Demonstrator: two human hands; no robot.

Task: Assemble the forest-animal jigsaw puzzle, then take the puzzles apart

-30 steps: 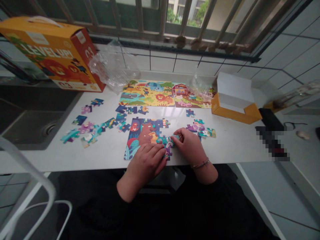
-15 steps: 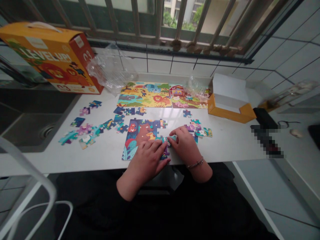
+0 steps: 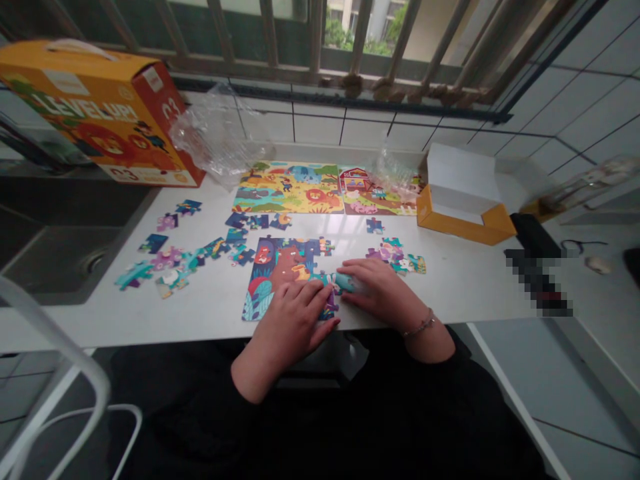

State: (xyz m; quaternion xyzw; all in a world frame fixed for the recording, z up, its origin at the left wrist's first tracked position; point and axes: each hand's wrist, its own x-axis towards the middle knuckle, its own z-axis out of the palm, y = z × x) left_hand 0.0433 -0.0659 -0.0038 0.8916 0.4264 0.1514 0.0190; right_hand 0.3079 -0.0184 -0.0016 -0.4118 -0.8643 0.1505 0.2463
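Flat multicoloured bear jigsaw (image 3: 280, 267) is lying under my unclenched left hand (image 3: 296, 308). My half-curled right hand (image 3: 379, 285) is straddling a teal piece (image 3: 347, 282), grip unclear.

Counter (image 3: 470, 290) passable rightward; loose pieces (image 3: 393, 251) beyond right hand (image 3: 373, 283), clearance unclear.

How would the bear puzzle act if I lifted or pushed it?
The bear puzzle would probably bend or pull apart if lifted by one corner, since its jigsaw-cut edge suggests interlocking joins. It looks thin and flat, so it's likely light for its size. Pushed gently, it may slide rather than tip, because it lies flat on the smooth, shiny counter.
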